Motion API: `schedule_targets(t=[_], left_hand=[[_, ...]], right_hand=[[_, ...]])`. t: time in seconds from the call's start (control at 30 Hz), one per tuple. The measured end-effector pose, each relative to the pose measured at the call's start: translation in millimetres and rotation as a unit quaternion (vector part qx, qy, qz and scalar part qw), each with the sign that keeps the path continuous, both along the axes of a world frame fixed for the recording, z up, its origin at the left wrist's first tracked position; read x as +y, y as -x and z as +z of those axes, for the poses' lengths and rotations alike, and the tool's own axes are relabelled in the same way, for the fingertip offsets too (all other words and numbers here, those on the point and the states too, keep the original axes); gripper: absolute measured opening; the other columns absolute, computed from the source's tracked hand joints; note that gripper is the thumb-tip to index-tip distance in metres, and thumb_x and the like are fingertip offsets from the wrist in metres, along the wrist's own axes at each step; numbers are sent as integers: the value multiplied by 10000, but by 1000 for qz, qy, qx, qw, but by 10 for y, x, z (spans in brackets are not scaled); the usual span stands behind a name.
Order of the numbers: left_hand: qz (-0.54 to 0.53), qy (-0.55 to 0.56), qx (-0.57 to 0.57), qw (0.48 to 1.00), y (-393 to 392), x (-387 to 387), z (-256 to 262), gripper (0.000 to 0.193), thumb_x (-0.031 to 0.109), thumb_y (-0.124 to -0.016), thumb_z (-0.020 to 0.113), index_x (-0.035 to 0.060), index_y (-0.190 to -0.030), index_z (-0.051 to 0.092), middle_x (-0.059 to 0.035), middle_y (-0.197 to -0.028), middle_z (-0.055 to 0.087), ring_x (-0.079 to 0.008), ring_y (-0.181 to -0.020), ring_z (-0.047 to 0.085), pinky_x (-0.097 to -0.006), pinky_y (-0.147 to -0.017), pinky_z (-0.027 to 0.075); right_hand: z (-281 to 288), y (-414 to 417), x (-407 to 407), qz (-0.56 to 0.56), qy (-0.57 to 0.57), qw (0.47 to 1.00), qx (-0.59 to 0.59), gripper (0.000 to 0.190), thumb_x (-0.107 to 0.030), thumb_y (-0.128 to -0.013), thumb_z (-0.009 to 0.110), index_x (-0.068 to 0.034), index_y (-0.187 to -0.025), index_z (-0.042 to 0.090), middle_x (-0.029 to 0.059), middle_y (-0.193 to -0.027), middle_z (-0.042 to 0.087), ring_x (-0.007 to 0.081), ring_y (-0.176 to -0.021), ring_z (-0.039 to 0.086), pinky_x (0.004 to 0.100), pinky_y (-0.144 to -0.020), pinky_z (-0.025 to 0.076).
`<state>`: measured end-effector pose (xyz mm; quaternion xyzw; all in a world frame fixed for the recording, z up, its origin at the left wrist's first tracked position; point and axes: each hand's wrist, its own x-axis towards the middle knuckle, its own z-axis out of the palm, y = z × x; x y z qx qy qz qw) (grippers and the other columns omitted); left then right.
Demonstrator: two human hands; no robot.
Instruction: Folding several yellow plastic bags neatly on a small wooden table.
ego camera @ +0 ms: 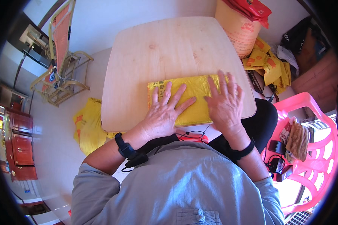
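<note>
A folded yellow woven plastic sack (pixel 197 112) lies flat at the near edge of a light wood-grain table (pixel 157 50). It bears printed writing along its left part. My left hand (pixel 166 112) rests palm down on the left half of the sack, fingers spread. On the right half lies my right hand (pixel 226 101), also palm down with its fingers apart, reaching to the sack's right edge. Neither hand grips anything; both press on or touch the sack's upper face. Black bands are around both wrists.
More yellow sacks lie on the floor: a loose one (pixel 90 126) left of the table and folded ones (pixel 266 63) at the right. A full, tall sack (pixel 239 31) stands behind the table's right corner. A pink plastic chair (pixel 312 166) holds cloths and small devices. A folding chair (pixel 62 56) stands left.
</note>
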<state>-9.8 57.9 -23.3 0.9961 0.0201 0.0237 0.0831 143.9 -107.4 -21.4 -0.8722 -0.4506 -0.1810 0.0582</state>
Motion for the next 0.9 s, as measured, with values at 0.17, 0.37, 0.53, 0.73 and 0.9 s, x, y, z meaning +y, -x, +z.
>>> schedule_targets(t=[0.17,0.37,0.53,0.73,0.9], left_hand=[[-9,-28,-11,1000,17,17,-34,923,44,-703,739,249,-1540,411,-137,-1667,184,-482,-1517,147,-705,-1163,143],[-9,-42,-40,998,150,14,-55,843,-69,-773,590,247,-1536,420,-128,-1664,198,-480,-1508,178,-703,-1144,198],[-4,-68,-69,995,231,-13,-148,827,-61,-772,591,248,-1524,443,-127,-1657,226,-461,-1505,204,-684,-1151,213],[-19,-29,-86,996,303,61,-117,820,-65,-738,617,225,-1493,482,-135,-1622,314,-426,-1493,269,-633,-1168,236],[-41,-10,-71,997,373,179,-70,852,-8,-682,777,197,-1462,504,-130,-1601,355,-367,-1471,340,-542,-1175,309]], right_hand=[[-218,-110,160,65,-13,994,90,603,-527,-980,526,-206,-1489,497,134,-1552,427,353,-1453,341,531,-1132,283],[-291,-312,20,15,-26,995,98,636,-542,-968,538,-182,-1491,492,127,-1552,427,344,-1451,345,534,-1134,277],[-224,-216,-215,145,-10,987,72,692,-537,-900,626,-178,-1478,502,129,-1540,432,353,-1416,396,533,-1122,318],[-56,-48,-464,216,32,971,101,868,-386,-718,813,-221,-1498,469,106,-1551,420,340,-1404,419,502,-1097,371],[-144,-59,-492,160,27,983,83,998,-272,-588,893,-284,-1491,468,51,-1545,436,300,-1392,440,471,-1032,424]])
